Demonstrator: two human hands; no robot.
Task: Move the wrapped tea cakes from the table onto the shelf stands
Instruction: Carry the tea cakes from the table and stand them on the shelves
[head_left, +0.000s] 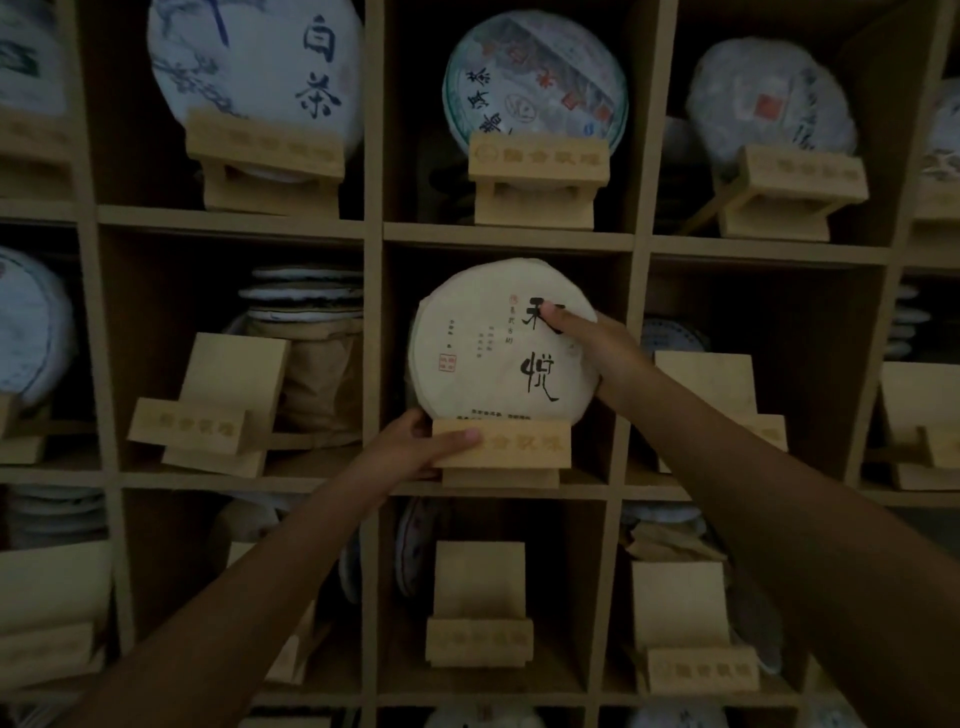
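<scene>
A round tea cake (483, 343) in cream paper with black calligraphy stands upright on a wooden stand (511, 449) in the middle cubby of the shelf. My right hand (597, 345) grips the cake's right edge, thumb lying across its printed face. My left hand (421, 447) holds the left end of the stand's front bar, thumb on the front. The cake's lower edge sits behind that bar.
Wooden shelf grid (373, 260) fills the view. Top cubbies hold displayed cakes (249, 67) (535, 83) (769, 98). Bare stands sit at the left (208, 410), the right (711, 384) and below (480, 603) (691, 639). Stacked cakes (306, 296) lie behind.
</scene>
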